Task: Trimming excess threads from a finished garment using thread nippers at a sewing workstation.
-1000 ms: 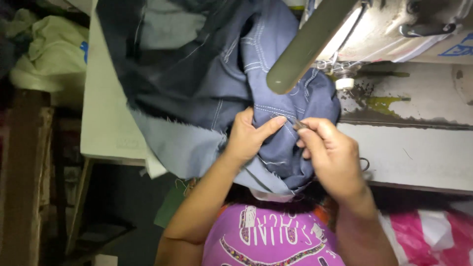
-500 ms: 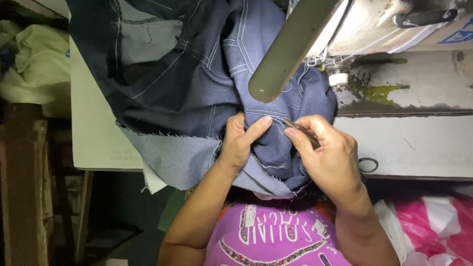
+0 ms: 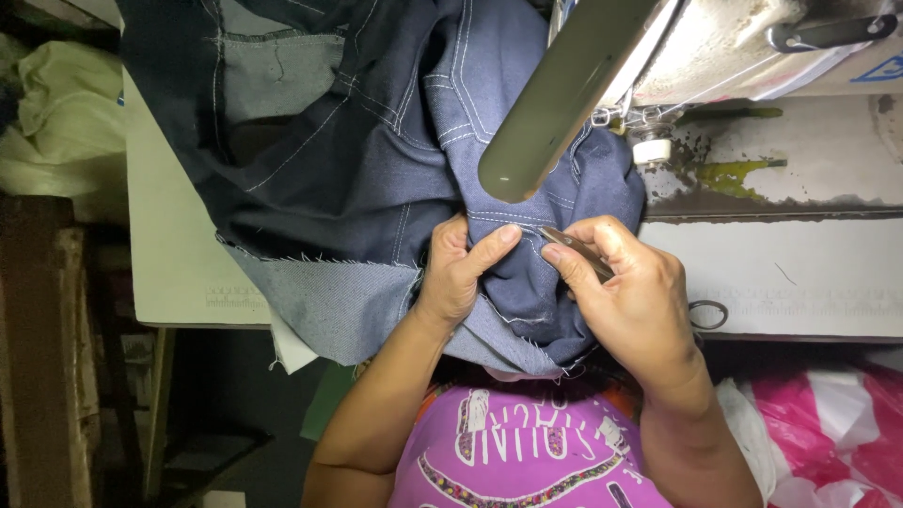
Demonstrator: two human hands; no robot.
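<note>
Right hand (image 3: pixel 632 292), centre-right of the frame, is pinched shut on a small metal thread snipper (image 3: pixel 576 250), thumb and fingers closed round it, its tip pointing left at the cloth. Just beside it, left hand (image 3: pixel 458 273) grips a fold of dark blue denim garment (image 3: pixel 376 160), thumb stretched along a stitched seam, fingers curled tight into the fabric. The two hands sit close, the snipper tip nearly meeting the left thumb. The denim bunches up between them and spreads out toward the upper left, white topstitching and a frayed pale edge showing at lower centre. It lies over a pale work table (image 3: pixel 179 273) on the left. Above the hands, a grey-green cylindrical lamp arm (image 3: pixel 564 94) slants across. The worn sewing machine (image 3: pixel 771 141) fills the upper right. Pink plastic bag (image 3: pixel 828 433) sits in the lower right corner.
</note>
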